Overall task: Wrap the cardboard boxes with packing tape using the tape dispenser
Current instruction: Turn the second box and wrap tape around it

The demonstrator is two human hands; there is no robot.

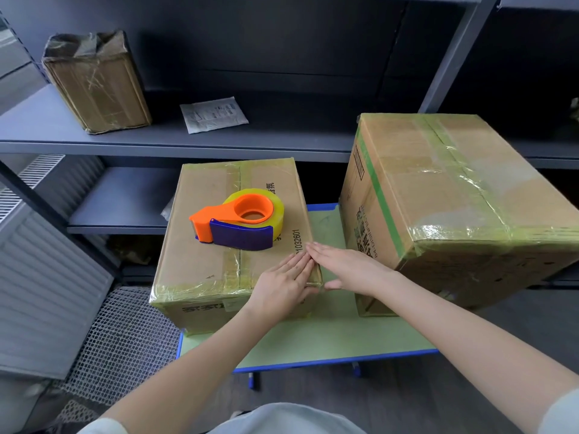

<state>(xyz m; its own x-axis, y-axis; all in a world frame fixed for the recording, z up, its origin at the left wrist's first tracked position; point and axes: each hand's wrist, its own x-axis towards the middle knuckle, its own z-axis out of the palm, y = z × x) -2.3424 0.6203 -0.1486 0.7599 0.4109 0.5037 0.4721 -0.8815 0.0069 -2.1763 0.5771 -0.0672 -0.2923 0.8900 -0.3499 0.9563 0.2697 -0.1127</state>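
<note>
A small cardboard box (200, 264), banded with yellowish clear tape, sits on the left of a low green table (329, 336). An orange and blue tape dispenser (238, 222) with a roll of tape lies on the box's top, untouched. My left hand (282, 286) lies flat with straight fingers on the box's near right corner. My right hand (341, 267) presses flat along the box's right top edge, thumb down the side. A larger taped cardboard box (454, 208) stands on the table's right side, apart from both hands.
Grey metal shelving (188, 142) runs behind the table. On its upper shelf stand a third taped box (97, 86) and a white paper packet (214, 114). White mesh matting (125, 339) lies on the floor at left, beside a ribbed grey panel (40, 277).
</note>
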